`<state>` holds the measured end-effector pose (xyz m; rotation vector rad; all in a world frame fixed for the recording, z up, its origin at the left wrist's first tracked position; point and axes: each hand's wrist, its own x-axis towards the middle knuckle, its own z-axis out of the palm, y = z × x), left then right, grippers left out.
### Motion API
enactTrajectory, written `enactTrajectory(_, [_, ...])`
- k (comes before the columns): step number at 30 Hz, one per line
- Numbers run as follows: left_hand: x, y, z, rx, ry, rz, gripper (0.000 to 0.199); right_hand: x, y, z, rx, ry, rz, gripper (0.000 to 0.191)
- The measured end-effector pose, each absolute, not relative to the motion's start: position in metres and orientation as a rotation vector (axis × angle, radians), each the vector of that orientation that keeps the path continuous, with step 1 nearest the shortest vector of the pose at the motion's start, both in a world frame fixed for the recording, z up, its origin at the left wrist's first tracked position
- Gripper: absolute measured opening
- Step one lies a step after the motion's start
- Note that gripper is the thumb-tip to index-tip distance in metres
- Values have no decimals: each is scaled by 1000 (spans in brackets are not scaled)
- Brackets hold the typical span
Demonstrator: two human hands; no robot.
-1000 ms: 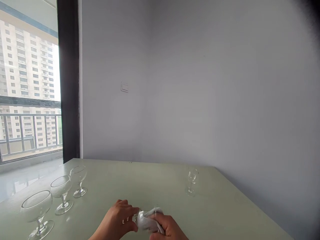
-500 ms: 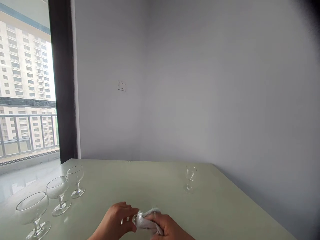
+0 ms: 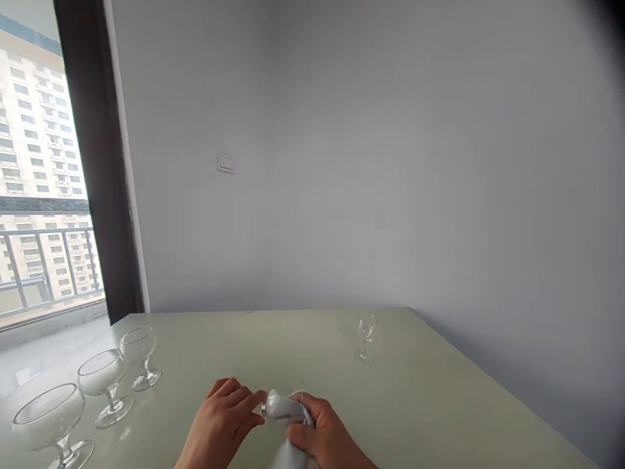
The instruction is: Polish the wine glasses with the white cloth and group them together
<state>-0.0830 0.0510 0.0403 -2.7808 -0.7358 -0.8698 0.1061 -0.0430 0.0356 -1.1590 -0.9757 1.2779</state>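
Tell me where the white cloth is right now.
In the head view, the white cloth is near bottom centre, held in the right hand, just right of the left hand.

White cloth: one. Hands: two, left hand left of cloth, right hand on it. Held glass: one, partly hidden, at cloth. Round stemmed glasses: three, well left of cloth. Small stemmed glass: one, beyond cloth, rightward. Table: one, beneath cloth. Wall switch: one, beyond cloth, leftward. Dark post: one, farther left of cloth.
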Motion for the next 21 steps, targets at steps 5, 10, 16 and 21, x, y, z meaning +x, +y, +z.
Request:
enactTrajectory(5, [-87, 61, 34, -3182, -1098, -562, 8, 103, -45, 37, -1391, -1395, 1067, 25])
enactTrajectory(10, [-85, 58, 30, -2655, -770, -891, 33, 94, -31, 27, -1083, -817, 1368, 27])
enactTrajectory(16, [-84, 54, 37, -2669, -696, -953, 17, 96, -36, 28, -1045, -889, 1365, 31])
enactTrajectory(21, [-90, 62, 35, -3045, -926, -745, 8, 92, -42, 25, -1452, -1276, 889, 27])
